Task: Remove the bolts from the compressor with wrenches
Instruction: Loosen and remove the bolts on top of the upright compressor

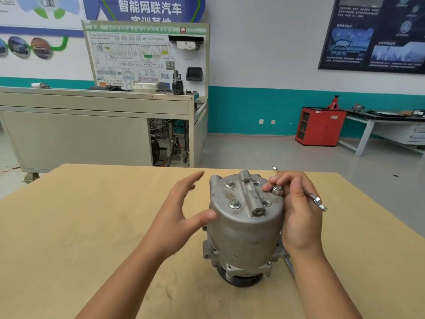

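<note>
A grey metal compressor stands upright on the wooden table. Two bolts stay seated in its top cover, one at the back left and one at the front left. Two open bolt holes show on the right side of the cover. My right hand is at the compressor's right edge, its fingertips pinching a raised bolt while a wrench sticks out of the same hand. My left hand is open, its thumb touching the compressor's left side and its fingers spread in the air.
A second wrench lies on the table behind my right wrist, by the compressor's base. Beyond the table stand a beige training bench with a wiring board, a red cabinet and a side table at the right wall.
</note>
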